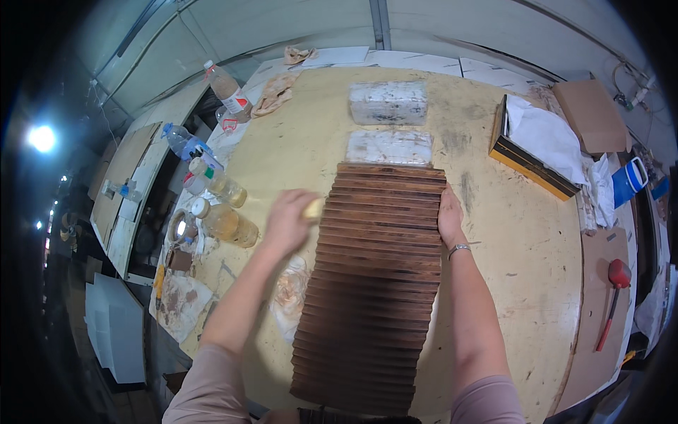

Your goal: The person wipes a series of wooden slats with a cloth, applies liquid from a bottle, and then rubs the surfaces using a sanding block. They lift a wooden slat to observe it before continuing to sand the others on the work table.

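Observation:
A long row of dark brown wooden strips (374, 240) lies packed side by side on the table before me, its near end in shadow. My left hand (286, 219) is closed around a small pale yellow pad (313, 208), held at the left ends of the strips and slightly blurred. On the opposite side, my right hand (450, 218) grips the right ends of the strips near the far end; some of its fingers are hidden. A stained, crumpled cloth (289, 295) lies below my left hand, beside the row.
Two whitish wrapped blocks (388, 103) stand beyond the strips. Several bottles, including a jar of amber liquid (229, 225), line the left edge. At right are an open box with white sheeting (544, 131), a blue container (626, 182) and a red-headed tool (619, 274).

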### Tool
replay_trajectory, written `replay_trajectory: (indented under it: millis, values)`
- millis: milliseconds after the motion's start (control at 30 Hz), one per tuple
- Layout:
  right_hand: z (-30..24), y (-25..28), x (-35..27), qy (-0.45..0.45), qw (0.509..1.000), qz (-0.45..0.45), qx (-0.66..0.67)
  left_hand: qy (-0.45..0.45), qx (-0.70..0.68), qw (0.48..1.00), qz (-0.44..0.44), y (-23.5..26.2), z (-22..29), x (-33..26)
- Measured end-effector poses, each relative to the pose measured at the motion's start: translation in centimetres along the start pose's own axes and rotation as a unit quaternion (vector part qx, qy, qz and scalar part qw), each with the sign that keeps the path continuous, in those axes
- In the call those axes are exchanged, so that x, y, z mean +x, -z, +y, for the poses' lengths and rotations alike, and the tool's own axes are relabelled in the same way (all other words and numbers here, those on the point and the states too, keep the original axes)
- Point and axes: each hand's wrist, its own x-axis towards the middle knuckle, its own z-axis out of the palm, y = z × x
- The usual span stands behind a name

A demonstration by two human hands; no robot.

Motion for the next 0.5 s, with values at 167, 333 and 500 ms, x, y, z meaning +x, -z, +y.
replay_trajectory:
  millis: [167, 333, 500]
  values:
    - [0.9, -0.4, 0.5, 0.027, 0.999, -0.001, 0.019, 0.083, -0.014, 0.996, 0.032, 5.0, -1.1, -5.1]
    - [1.4, 0.3, 0.8, 0.003, 0.998, -0.026, 0.052, -0.036, -0.135, 0.989, 0.055, 0.1, 5.4, -0.9]
    - [2.3, -0.1, 1.3, 0.011, 0.999, -0.03, 0.036, -0.013, -0.06, 0.998, 0.027, -2.2, 5.1, 1.5]
